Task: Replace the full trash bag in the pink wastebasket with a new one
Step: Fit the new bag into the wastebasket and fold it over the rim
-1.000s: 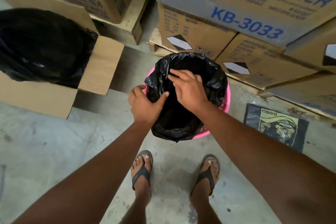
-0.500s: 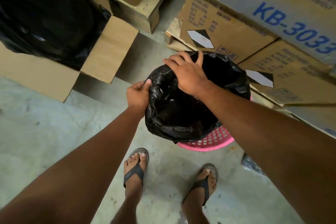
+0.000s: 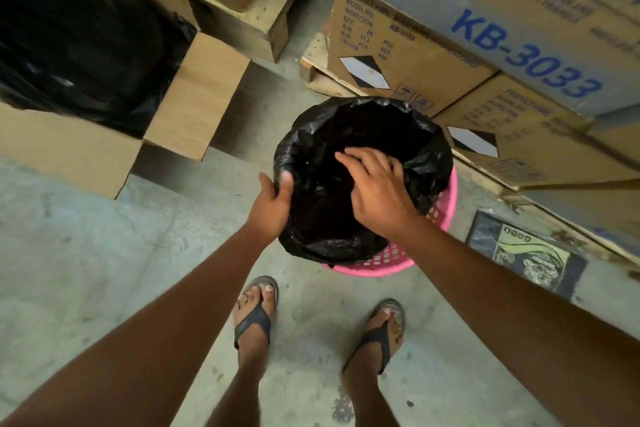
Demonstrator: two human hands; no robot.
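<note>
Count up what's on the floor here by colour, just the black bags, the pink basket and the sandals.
Black bags: 2, one lining the basket, one in the open box
Pink basket: 1
Dark sandals: 2
Total: 5

A perforated pink plastic wastebasket point(image 3: 440, 218) is set on the concrete floor point(image 3: 86, 270), lined by a black plastic trash bag point(image 3: 346, 135). Stacked printed cardboard cartons point(image 3: 415, 55) are placed behind it, an open cardboard box point(image 3: 69, 156) at left, a flat printed packet point(image 3: 526, 256) at right.
</note>
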